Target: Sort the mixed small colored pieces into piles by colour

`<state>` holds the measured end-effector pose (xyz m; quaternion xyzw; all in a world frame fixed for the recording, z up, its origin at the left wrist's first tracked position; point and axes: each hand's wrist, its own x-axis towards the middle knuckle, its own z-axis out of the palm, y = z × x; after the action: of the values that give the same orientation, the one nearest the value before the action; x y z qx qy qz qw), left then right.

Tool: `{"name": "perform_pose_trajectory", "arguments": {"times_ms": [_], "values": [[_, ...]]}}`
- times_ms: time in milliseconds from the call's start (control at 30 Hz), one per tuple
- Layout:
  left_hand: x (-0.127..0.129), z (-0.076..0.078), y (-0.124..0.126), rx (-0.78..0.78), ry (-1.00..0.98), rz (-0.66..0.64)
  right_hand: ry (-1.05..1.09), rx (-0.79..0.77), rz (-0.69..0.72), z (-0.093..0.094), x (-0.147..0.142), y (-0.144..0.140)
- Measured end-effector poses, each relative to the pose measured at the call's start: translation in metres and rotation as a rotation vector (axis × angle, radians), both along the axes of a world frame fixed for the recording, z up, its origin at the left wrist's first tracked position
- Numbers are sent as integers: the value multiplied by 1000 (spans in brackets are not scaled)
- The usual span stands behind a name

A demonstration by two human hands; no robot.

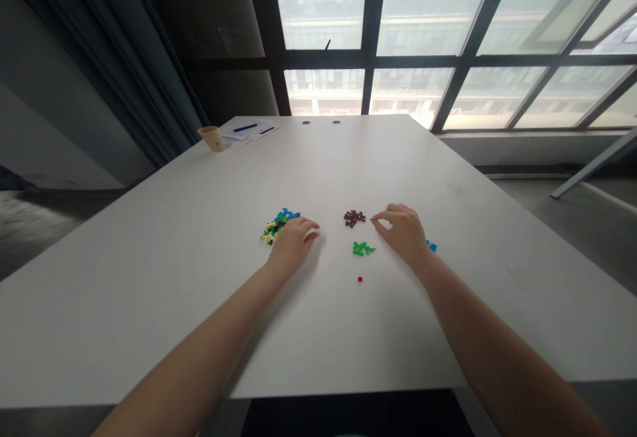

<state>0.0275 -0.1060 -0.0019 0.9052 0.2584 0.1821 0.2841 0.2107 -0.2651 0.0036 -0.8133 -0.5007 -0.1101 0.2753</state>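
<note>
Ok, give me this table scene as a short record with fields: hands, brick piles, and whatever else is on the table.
left hand: palm down, at the edge of the mixed pile
right hand: fingertips pinched beside the dark brown pile; whether they hold a piece cannot be told
green pile: between the hands
red piece: alone, nearer the person
blue pieces: behind the right hand
far corner: paper cup, papers
surface: white table

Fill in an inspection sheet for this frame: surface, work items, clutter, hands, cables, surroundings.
Surface: white table.
Work items: mixed pile; dark brown pile; green pile; blue pieces; single red piece.
Clutter: paper cup, papers with blue pen, far corner.
Hands: left hand rests at the mixed pile; right hand pinched beside the brown pile.
Cables: nothing seen.
Surroundings: windows, dark curtain.
</note>
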Motion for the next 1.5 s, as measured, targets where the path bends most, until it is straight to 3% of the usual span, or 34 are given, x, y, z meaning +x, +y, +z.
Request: {"name": "perform_pose_trajectory", "arguments": {"times_ms": [67, 133, 233, 333, 467, 667, 767, 933, 1000, 1100, 1233, 1367, 1500], "values": [[-7, 0, 11, 256, 147, 133, 22, -106, -111, -11, 10, 3], [-13, -3, 19, 348, 296, 231, 36, -187, -154, -19, 13, 7], [-15, -12, 27, 377, 380, 244, 28, -244, -167, -24, 11, 14], [-12, -19, 30, 385, 330, 161, 27, -264, -162, -24, 7, 16], [-11, -15, 29, 375, 233, 63, 24, -277, -180, -20, 8, 9], [-23, -3, 24, 396, 498, 304, 41, -337, -149, -18, 6, 2], [-22, -4, 24, 406, 510, 303, 41, -352, -124, -18, 3, 3], [-19, -2, 31, 341, 382, 129, 63, -353, -139, -17, 2, 2], [-25, 4, 37, 341, 461, 167, 80, -353, -154, -15, 4, -1], [-43, 14, 53, 314, 680, 323, 101, -339, -175, -12, 6, -4], [-62, 16, 74, 33, 754, 353, 112, -323, -181, -12, 8, -5], [-63, 6, 85, -174, 626, 233, 113, -313, -165, -14, 7, -3], [-54, -2, 84, -132, 487, 109, 118, -299, -152, -14, 6, -3]]}}
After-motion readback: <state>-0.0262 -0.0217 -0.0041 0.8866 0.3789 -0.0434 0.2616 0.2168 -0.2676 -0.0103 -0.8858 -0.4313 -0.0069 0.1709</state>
